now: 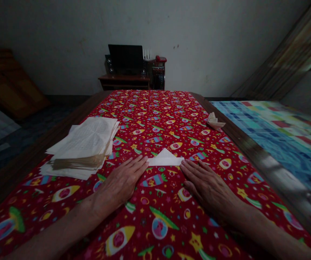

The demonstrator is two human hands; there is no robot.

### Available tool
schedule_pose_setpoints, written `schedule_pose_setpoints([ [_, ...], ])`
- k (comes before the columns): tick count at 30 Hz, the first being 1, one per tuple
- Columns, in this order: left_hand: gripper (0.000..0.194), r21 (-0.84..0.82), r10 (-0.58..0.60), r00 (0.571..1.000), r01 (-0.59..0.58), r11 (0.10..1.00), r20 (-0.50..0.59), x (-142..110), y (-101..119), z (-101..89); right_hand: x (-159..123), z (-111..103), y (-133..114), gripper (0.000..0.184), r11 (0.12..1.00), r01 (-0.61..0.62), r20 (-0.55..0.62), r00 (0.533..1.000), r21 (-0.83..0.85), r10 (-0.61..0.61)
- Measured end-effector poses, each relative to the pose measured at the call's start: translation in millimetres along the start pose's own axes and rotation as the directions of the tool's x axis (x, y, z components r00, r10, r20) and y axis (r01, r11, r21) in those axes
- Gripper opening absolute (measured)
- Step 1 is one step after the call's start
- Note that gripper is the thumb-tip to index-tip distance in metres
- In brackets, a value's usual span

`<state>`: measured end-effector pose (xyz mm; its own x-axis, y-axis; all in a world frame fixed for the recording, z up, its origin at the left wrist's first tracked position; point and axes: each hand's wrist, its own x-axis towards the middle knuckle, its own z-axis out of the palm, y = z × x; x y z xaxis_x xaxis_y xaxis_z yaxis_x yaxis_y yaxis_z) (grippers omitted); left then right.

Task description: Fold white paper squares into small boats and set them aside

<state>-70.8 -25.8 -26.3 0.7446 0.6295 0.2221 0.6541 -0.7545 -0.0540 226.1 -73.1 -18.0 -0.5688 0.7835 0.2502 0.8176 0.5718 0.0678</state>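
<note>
Currently, a white paper piece (pixel 165 157), folded to a triangular peak over a flat strip, is laid on the red rocket-patterned cloth (pixel 158 104) of the brown bench (pixel 236 137). Its ends are touched by the left hand (pixel 127 175) and right hand (pixel 205 178); each grip is extended flat, unclamped. One pale folded paper form (pixel 214 121) appears done; the thick whitish sheet stack (pixel 83 142) is apparently left unfolded.
</note>
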Motion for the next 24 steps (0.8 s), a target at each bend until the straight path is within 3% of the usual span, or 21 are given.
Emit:
schedule_pose_setpoints([
  [5,0.054,0.034,0.002,1.0,-0.001,0.999,-0.03,0.8,-0.4,-4.8,5.0,2.3,-2.9,0.039,1.0,-0.02,-0.075,0.997,0.0,0.02],
  [10,0.039,0.085,0.024,0.97,-0.004,0.996,-0.241,20.1,13.6,-20.4,12.9,3.7,-5.3,0.031,1.0,-0.008,-0.113,0.994,-0.007,0.008],
  [13,0.039,0.063,0.038,0.962,-0.022,0.998,-0.271,35.0,24.6,-24.6,15.2,4.7,-6.1,0.027,1.0,-0.009,-0.127,0.992,-0.01,0.007],
  [17,0.044,-0.085,0.088,0.99,-0.098,0.992,-0.112,50.9,35.7,-16.1,16.9,3.5,-7.4,0.025,1.0,-0.019,-0.136,0.991,0.0,0.018],
  [19,0.043,-0.142,0.077,0.996,-0.082,0.986,-0.045,54.2,38.2,-8.4,17.1,2.9,-7.9,0.024,1.0,-0.018,-0.138,0.99,0.01,0.019],
  [24,0.04,-0.155,0.031,0.998,-0.041,0.987,-0.063,47.3,33.8,1.7,14.9,4.3,-5.7,0.021,0.999,-0.034,-0.161,0.986,0.028,0.038],
])
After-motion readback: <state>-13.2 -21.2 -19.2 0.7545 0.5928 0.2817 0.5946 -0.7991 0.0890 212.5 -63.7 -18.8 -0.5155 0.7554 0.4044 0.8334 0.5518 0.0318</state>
